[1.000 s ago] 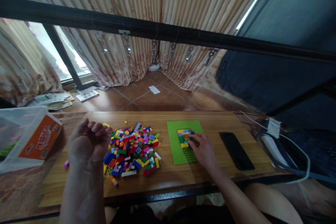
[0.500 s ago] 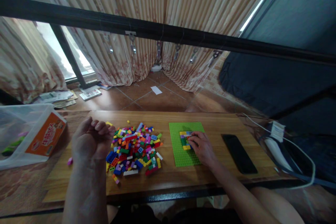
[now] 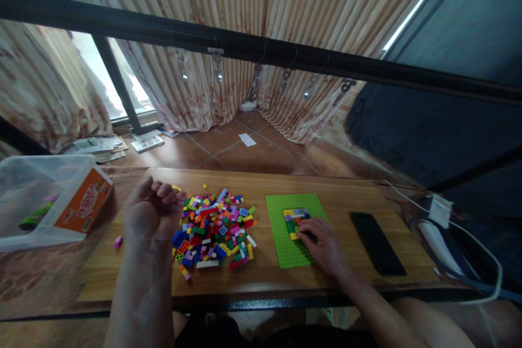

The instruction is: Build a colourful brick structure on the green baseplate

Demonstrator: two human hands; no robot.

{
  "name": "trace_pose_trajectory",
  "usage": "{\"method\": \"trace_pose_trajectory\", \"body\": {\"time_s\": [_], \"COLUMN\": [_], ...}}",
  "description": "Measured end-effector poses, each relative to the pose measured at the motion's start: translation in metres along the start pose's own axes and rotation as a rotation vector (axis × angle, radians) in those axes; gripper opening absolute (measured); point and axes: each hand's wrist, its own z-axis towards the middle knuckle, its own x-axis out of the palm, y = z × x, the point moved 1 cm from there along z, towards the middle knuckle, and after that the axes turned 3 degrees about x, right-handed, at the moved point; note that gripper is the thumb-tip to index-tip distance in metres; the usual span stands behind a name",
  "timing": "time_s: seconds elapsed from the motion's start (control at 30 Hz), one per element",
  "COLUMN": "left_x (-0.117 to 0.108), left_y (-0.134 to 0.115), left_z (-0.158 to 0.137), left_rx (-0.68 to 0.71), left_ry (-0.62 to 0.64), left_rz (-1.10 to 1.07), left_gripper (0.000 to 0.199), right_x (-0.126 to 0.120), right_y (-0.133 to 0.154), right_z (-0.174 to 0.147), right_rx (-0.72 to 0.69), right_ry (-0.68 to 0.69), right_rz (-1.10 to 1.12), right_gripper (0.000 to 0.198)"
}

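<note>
My right hand [image 3: 324, 242] leans over a low build of coloured toy bricks [image 3: 290, 224] on a green baseplate [image 3: 281, 253]. Its thumb and index finger are pinched together at the right side of the build, and any piece between them is hidden. Yellow, green, grey-blue and white bricks show in the build. My left hand [image 3: 153, 209] is raised, palm towards me, fingers curled in, with nothing visible in the palm. Just right of it a heap of loose toy bricks [image 3: 216, 231] spreads over the wooden tabletop [image 3: 228, 288].
A black phone [image 3: 377, 244] lies right of the baseplate. At the left stands a clear plastic box [image 3: 49, 240] with an orange label. One pink brick [image 3: 118, 242] lies left of my left forearm. A white cable [image 3: 495, 261] loops at the right, and a dark metal bar [image 3: 244, 46] crosses ahead.
The whole view has shifted slightly. My right hand has slid a little towards me along the build, fingers still pinched. The left hand keeps its curled pose.
</note>
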Motion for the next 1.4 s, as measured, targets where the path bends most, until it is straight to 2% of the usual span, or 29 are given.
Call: {"method": "trace_pose_trajectory", "body": {"time_s": [0.17, 0.33, 0.47, 0.7, 1.03, 1.17, 1.4], "left_x": [0.001, 0.000, -0.003, -0.006, -0.008, -0.012, -0.014], "left_y": [0.000, 0.001, 0.000, -0.005, -0.007, -0.014, -0.020], "left_z": [-0.002, -0.003, -0.003, -0.001, -0.003, -0.003, -0.006], "left_rx": [-0.002, 0.007, 0.013, 0.030, 0.033, 0.046, 0.066], "left_ry": [-0.009, 0.026, 0.041, 0.056, 0.064, 0.063, 0.057], "left_rz": [-0.010, -0.014, -0.031, -0.079, -0.126, -0.146, -0.170], "left_gripper": [0.032, 0.032, 0.030, 0.030, 0.031, 0.031, 0.030], "right_x": [0.008, 0.049, 0.072, 0.070, 0.064, 0.070, 0.088], "right_y": [0.031, 0.077, 0.096, 0.098, 0.098, 0.111, 0.130], "right_z": [0.003, 0.006, 0.011, 0.011, -0.005, -0.021, -0.053], "right_rx": [-0.011, -0.040, 0.010, -0.010, -0.013, -0.047, -0.195], "right_ry": [-0.022, 0.037, 0.085, 0.061, -0.005, 0.036, 0.171], "right_rz": [0.025, 0.100, 0.103, 0.195, 0.165, 0.220, 0.318], "right_gripper": [0.013, 0.014, 0.012, 0.021, 0.017, 0.015, 0.018]}}
